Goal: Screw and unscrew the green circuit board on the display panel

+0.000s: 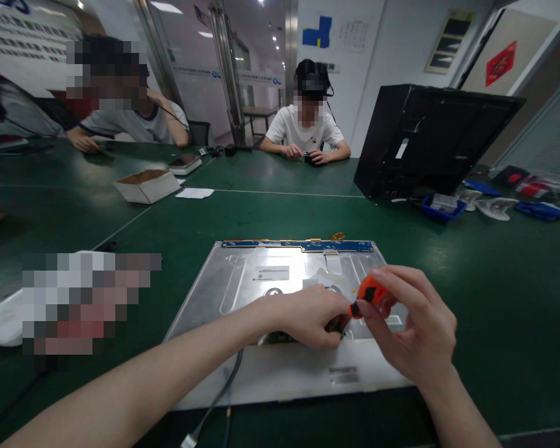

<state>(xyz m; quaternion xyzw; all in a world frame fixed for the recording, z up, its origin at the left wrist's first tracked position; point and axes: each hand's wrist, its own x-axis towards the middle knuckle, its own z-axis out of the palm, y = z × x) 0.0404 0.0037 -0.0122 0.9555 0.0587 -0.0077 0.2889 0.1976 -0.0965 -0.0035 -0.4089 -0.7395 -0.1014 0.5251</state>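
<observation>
A silver metal panel (247,274) lies flat on the green table, with a blue circuit strip (280,246) along its far edge. My left hand (315,314) is over the panel's middle, fingers curled down at a green circuit board (280,338); its fingertips are hidden, so what they hold cannot be made out. My right hand (413,317) pinches an orange and black screwdriver handle (371,291) just right of my left hand. The tool's tip is hidden near the left fingers. A grey cable (228,379) runs from the board over the panel's near edge to a white connector.
A large black screen housing (429,140) stands at the back right, beside a blue tray (443,208) and bagged parts. A white open box (147,186) and paper (195,193) are at back left. Two people sit across the green table (280,214); another hand shows at far left.
</observation>
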